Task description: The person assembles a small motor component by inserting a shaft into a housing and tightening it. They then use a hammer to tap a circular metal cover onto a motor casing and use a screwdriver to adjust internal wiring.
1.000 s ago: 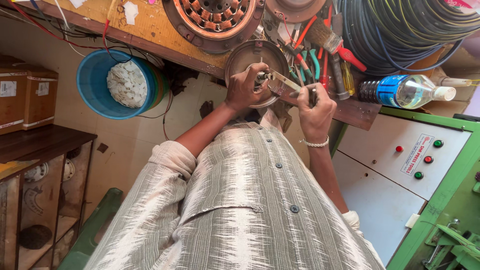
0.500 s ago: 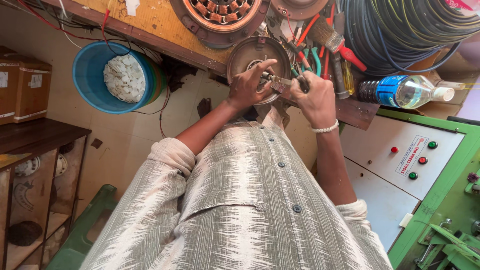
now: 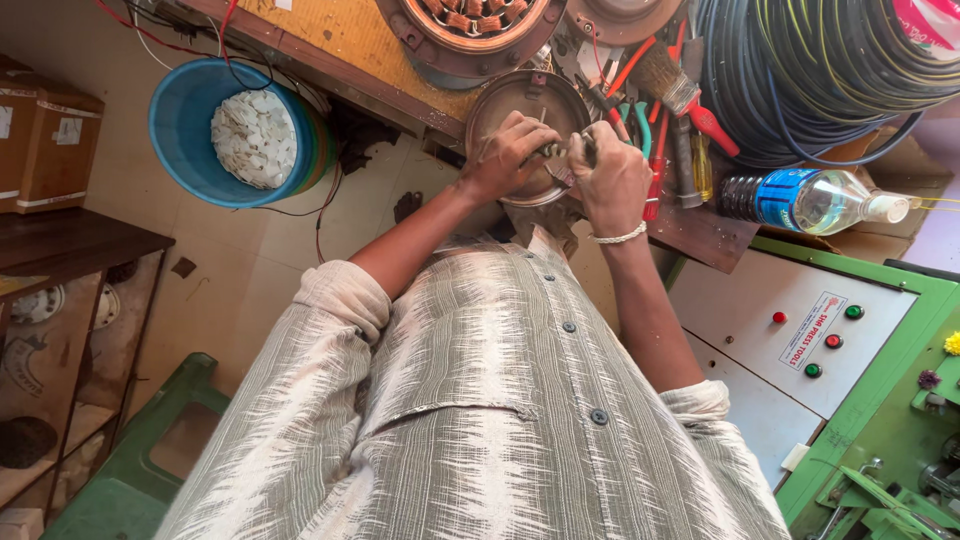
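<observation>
With my left hand (image 3: pixel 515 155) steadying the round metal cover (image 3: pixel 528 135) at the desk (image 3: pixel 350 50) edge and my right hand (image 3: pixel 610 180) clenched on a small tool (image 3: pixel 560 160), a slip could gouge my fingers.

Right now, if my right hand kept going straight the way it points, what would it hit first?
Probably the brush lying just beyond the right hand among the bench tools, though depth is hard to judge.
</observation>
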